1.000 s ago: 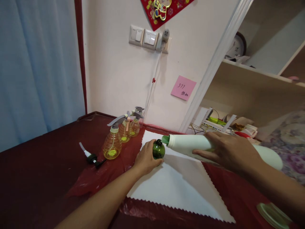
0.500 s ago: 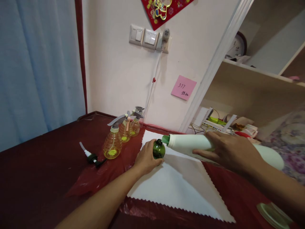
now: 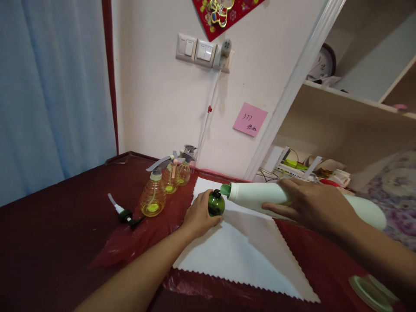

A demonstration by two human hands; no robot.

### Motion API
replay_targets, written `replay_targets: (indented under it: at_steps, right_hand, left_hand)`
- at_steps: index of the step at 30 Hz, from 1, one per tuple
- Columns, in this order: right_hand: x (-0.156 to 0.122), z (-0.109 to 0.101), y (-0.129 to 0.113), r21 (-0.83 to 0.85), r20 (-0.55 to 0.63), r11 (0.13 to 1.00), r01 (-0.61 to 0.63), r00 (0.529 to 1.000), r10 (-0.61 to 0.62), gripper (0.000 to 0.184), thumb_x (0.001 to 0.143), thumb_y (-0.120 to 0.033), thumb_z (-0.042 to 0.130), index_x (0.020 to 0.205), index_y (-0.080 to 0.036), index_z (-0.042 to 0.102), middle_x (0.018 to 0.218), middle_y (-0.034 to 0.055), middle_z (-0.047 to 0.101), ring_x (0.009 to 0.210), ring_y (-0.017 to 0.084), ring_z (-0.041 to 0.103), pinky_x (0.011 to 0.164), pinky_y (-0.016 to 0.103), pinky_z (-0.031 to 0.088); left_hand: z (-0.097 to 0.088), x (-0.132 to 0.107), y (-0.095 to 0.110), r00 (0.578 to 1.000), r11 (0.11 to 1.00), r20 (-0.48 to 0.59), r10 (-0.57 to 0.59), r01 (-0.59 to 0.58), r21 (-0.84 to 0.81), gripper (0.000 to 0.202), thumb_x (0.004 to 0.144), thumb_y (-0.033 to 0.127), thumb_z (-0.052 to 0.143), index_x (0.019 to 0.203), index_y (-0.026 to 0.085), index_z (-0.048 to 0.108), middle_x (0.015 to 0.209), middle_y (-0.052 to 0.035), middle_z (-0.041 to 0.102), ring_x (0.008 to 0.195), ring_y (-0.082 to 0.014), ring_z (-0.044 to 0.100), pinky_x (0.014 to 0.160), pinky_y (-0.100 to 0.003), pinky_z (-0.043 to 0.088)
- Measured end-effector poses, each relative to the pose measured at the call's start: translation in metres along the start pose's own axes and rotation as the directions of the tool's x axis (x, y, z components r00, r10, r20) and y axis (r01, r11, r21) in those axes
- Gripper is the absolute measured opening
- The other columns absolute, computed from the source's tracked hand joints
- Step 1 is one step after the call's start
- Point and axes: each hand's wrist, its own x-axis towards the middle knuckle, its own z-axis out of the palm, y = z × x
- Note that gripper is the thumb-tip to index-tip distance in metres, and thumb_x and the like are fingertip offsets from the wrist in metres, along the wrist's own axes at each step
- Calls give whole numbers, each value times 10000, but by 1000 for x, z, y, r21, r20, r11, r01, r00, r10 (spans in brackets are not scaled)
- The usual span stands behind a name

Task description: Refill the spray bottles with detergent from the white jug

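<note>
My left hand (image 3: 198, 215) is wrapped round a small green bottle (image 3: 216, 204) standing on a white cloth (image 3: 240, 251) with zigzag edges. From the right, my right hand (image 3: 305, 201) grips a long pale green bottle (image 3: 253, 193), tilted nearly level. Its green spout (image 3: 225, 190) lies at the small bottle's open mouth; whether they touch I cannot tell. Any liquid passing between them is too small to make out. A dark pump head (image 3: 125, 216) with a white tube lies on the table, left of my left hand.
Three yellowish spray bottles (image 3: 152, 199) with grey triggers stand in a row behind my left hand. Red plastic film (image 3: 130, 245) covers part of the dark red table (image 3: 48, 242). A pale round lid or dish (image 3: 370, 292) lies at the lower right. Cluttered shelves (image 3: 351, 97) rise at right.
</note>
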Motion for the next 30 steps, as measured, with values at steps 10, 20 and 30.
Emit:
replay_targets:
  at_steps: [10, 20, 30]
  right_hand:
    - [-3, 5, 0, 19, 33, 1000, -24, 999, 24, 522, 854, -734, 489, 808, -218, 553, 703, 33, 669, 597, 233, 637, 509, 285, 227]
    - [-5, 26, 2, 436, 133, 790, -431, 899, 417, 513, 769, -742, 580, 810, -237, 659, 672, 34, 704, 615, 241, 639, 534, 295, 365]
    - [-8, 68, -3, 772, 106, 355, -527, 659, 745, 545, 702, -705, 663, 853, -185, 723, 776, 54, 720, 724, 246, 640, 636, 331, 443]
  left_hand:
    - [-1, 1, 1, 1000, 1000, -1, 2, -2, 5, 837, 667, 340, 781, 1399, 270, 381, 1396, -105, 524, 1245, -329, 539, 962, -457, 471]
    - [-3, 2, 1, 1000, 1000, 2, -11, 11, 20, 800, 696, 363, 757, 1392, 287, 371, 1416, -92, 514, 1258, -321, 532, 952, -447, 473]
    - [-2, 7, 2, 1000, 999, 1, -16, 16, 45, 762, 720, 355, 732, 1386, 276, 371, 1429, -101, 501, 1287, -324, 514, 976, -446, 459]
